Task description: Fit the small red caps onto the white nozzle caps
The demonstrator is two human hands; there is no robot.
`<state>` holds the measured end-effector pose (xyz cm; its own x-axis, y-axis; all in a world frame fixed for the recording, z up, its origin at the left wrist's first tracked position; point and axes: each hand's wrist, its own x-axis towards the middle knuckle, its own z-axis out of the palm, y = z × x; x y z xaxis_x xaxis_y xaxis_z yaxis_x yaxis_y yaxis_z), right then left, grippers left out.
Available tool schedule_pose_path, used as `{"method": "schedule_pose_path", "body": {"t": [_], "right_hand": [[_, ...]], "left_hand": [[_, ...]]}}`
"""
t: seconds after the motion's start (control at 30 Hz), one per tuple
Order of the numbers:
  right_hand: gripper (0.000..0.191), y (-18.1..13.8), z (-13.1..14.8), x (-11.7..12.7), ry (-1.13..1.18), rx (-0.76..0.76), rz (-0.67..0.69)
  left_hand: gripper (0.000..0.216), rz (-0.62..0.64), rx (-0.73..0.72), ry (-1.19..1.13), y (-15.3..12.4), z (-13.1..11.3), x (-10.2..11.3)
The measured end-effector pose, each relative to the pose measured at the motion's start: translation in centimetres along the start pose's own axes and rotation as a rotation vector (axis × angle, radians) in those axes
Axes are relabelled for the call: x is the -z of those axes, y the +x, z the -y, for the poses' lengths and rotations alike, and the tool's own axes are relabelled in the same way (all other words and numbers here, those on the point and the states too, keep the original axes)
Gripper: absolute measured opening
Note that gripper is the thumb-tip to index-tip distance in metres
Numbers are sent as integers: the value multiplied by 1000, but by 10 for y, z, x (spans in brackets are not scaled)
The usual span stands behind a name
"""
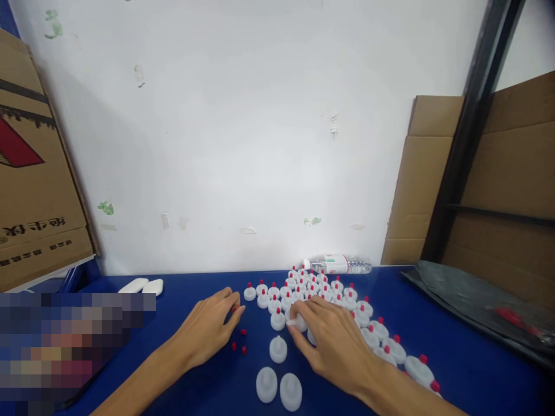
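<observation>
On the blue table (182, 289) stand several white nozzle caps with red tips (303, 286), crowded from the middle back to the right front. Three white caps without red tips (278, 349) stand near the front centre. My right hand (333, 341) lies over the cluster, fingers closed round one white cap (297, 319). My left hand (208, 329) rests palm down to the left, its fingertips pinched on a small red tip (235, 309). A few loose red tips (240, 341) lie between the hands.
A clear plastic water bottle (338, 264) lies against the white wall at the back. Two white oblong pieces (143, 286) lie at back left. Cardboard boxes (34, 173) stand left and right. A dark plastic bag (477, 306) covers the table's right side.
</observation>
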<state>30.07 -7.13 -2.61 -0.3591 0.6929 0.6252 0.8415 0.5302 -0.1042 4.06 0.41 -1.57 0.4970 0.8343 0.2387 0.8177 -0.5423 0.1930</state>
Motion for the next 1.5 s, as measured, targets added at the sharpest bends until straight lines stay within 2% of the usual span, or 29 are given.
{"method": "schedule_pose_path", "body": {"t": [0.13,0.33,0.47,0.63,0.77,0.87,1.0,1.13,1.27,1.4,1.5], "right_hand": [[7,-2,0,-5,55,21,36],[12,-3,6,0,139,16,85],[26,-4,5,2,118,48,146],[46,-4,3,-7,47,32,277],[50,-1,3,-12,22,69,287],[49,2,4,-10,40,86,243],[37,6,7,-4,97,123,43],[22,3,13,-4,114,192,-101],[20,-1,19,-8,148,316,-182],[17,-2,21,-7,142,345,-211],[17,0,20,-4,94,432,-218]], "left_hand": [[36,68,-1,13,-1,1,-5],[30,117,26,27,-3,-3,-4],[33,136,16,13,-3,-4,-3],[45,84,18,-3,-2,2,-8],[46,5,16,-16,-1,3,-9],[43,-45,-1,-25,-2,-2,-5],[38,-132,-82,-79,-6,-19,4],[33,-170,-165,-274,-14,-37,9],[27,-134,-247,-331,-23,-47,7],[17,-135,-342,-267,-29,-50,1],[16,-152,-368,-195,-30,-52,-2]]}}
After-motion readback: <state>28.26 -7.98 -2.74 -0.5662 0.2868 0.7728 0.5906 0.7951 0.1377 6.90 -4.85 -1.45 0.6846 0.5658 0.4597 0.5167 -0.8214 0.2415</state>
